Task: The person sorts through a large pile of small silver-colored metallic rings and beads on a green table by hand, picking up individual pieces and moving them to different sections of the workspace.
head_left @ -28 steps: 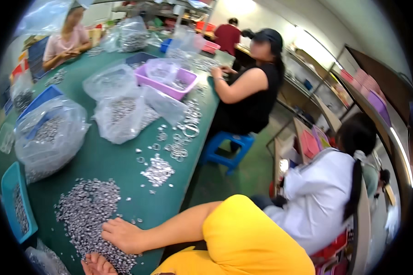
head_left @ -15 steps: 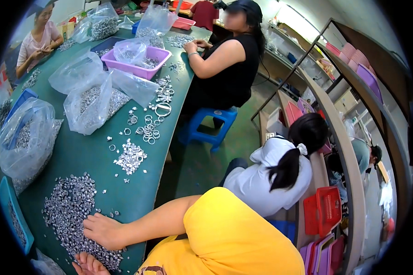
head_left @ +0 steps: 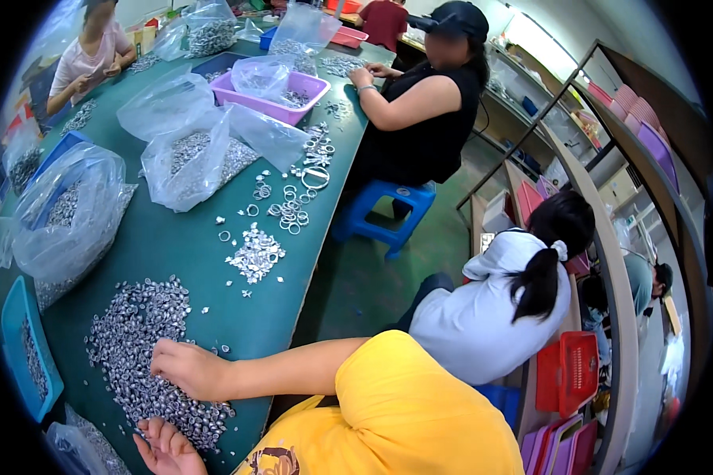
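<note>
A wide pile of small silvery metal pieces [head_left: 131,332] is spread over the near end of the green table. My right hand [head_left: 192,370] rests over the pile, its fingers bent down and drawn together at the pieces; whatever is at the fingertips is hidden. Nearer to me, by the pile's lower edge, my left hand [head_left: 168,450] is turned partly palm up. Its fingers are loosely curled and apart, and nothing shows in it.
Beside the pile stand a light-blue tray [head_left: 30,348] and a clear bag of metal pieces [head_left: 71,226]. Farther along lie a smaller silvery heap [head_left: 257,255], rings [head_left: 291,210] and a purple basin [head_left: 293,111]. A person in white [head_left: 491,309] sits close on the right.
The whole view has shifted, so the table and people appear farther right. My right hand remains at the pile with its fingers more bunched; my left hand shows more fully beside it.
</note>
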Demonstrator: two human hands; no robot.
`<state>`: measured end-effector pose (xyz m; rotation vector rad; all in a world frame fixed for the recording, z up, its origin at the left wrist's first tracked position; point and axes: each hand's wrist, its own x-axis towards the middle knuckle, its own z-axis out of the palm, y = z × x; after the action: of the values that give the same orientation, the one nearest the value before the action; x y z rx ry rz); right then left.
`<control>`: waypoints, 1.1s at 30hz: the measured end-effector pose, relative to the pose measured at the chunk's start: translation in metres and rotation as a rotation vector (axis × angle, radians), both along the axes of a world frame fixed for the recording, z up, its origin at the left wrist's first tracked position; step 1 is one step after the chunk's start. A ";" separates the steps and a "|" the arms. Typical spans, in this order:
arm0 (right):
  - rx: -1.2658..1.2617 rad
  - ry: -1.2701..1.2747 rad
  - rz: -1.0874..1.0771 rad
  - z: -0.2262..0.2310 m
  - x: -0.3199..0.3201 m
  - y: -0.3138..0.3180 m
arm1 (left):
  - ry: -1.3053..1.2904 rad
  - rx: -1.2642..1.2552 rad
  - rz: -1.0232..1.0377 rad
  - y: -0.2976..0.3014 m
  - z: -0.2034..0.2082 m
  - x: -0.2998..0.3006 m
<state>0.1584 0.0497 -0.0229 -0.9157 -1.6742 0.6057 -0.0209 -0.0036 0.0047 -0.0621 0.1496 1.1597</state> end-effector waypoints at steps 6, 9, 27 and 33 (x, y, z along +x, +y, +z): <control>0.032 0.075 0.006 0.000 0.000 0.000 | -0.017 -0.039 -0.014 -0.003 0.000 0.000; 0.093 0.064 -0.026 -0.003 0.002 0.003 | -0.018 -0.062 -0.032 -0.003 0.001 0.001; 0.085 0.061 -0.008 -0.009 0.005 0.007 | -0.031 -0.092 -0.022 0.003 0.002 0.001; 0.059 0.064 -0.001 -0.007 0.006 0.004 | -0.017 -0.058 -0.031 0.002 -0.002 -0.001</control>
<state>0.1649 0.0541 -0.0298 -0.8462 -1.6258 0.5763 -0.0221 -0.0016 0.0029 -0.1209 0.1684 1.1234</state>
